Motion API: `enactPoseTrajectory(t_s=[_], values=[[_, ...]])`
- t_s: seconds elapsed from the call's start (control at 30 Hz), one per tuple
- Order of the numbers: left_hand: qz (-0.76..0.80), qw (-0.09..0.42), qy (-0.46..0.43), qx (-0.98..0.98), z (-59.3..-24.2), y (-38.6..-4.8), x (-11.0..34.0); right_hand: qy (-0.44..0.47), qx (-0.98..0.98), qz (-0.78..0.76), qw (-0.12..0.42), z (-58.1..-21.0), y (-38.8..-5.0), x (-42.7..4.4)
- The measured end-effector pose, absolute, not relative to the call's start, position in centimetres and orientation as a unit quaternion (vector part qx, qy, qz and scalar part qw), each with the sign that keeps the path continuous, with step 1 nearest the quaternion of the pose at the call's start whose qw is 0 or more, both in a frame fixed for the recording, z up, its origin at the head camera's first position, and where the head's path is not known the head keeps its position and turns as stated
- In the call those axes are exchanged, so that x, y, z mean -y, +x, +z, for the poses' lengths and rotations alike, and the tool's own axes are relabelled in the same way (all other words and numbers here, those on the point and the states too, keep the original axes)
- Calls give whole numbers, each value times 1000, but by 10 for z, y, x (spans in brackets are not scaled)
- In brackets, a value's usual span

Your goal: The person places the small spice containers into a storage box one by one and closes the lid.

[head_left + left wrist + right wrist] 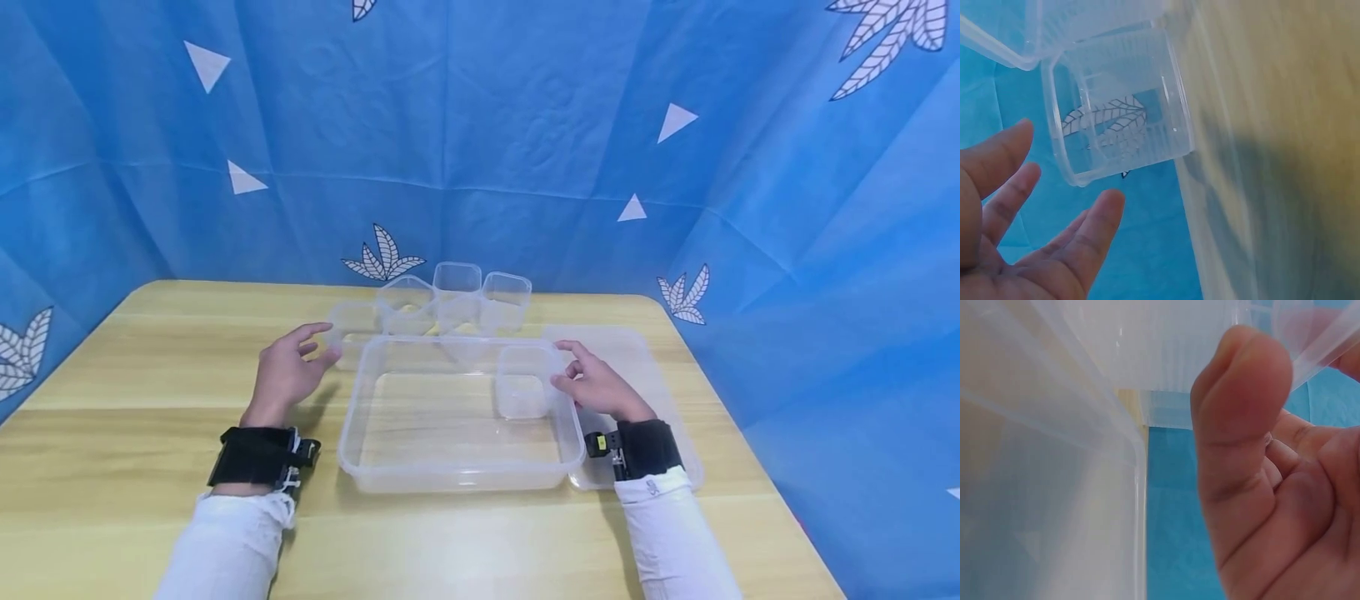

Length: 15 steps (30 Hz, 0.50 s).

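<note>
My left hand (288, 371) is beside the leftmost small clear plastic tub (354, 321), thumb and fingers spread. In the left wrist view the tub (1119, 109) sits just past the fingertips, with a gap between. A large clear rectangular plastic box (461, 479) stands in front of me, without a lid on it. One small square tub (522, 400) is inside it, near the right wall. My right hand (596, 383) is at the box's far right corner, thumb and index finger apart. In the right wrist view the thumb (1241, 394) overlaps the clear plastic; contact is unclear.
Several more small clear tubs (506, 292) stand clustered behind the box. A flat translucent lid (637, 354) lies on the wooden table (150, 400) to the right, partly under my right arm. Blue patterned cloth (487, 125) hangs behind and around the table.
</note>
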<state>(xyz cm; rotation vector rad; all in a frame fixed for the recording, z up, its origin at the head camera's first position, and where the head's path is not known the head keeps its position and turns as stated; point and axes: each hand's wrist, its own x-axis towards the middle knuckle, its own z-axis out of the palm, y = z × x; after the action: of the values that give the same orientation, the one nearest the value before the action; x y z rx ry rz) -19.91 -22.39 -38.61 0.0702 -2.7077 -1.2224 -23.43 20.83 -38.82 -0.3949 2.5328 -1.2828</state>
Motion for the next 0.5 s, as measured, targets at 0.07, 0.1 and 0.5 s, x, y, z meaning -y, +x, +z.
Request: enactPoseTrajectory(t_s=[0.07, 0.1, 0.5], values=[[-406, 83, 23, 910, -388, -200, 225, -141, -874, -443, 139, -389, -235, -207], [-404, 84, 21, 910, -390, -200, 226, -143, -874, -442, 139, -389, -235, -207], [-396, 117, 4, 911, -400, -208, 221, -149, -882, -427, 130, -388, -235, -210]])
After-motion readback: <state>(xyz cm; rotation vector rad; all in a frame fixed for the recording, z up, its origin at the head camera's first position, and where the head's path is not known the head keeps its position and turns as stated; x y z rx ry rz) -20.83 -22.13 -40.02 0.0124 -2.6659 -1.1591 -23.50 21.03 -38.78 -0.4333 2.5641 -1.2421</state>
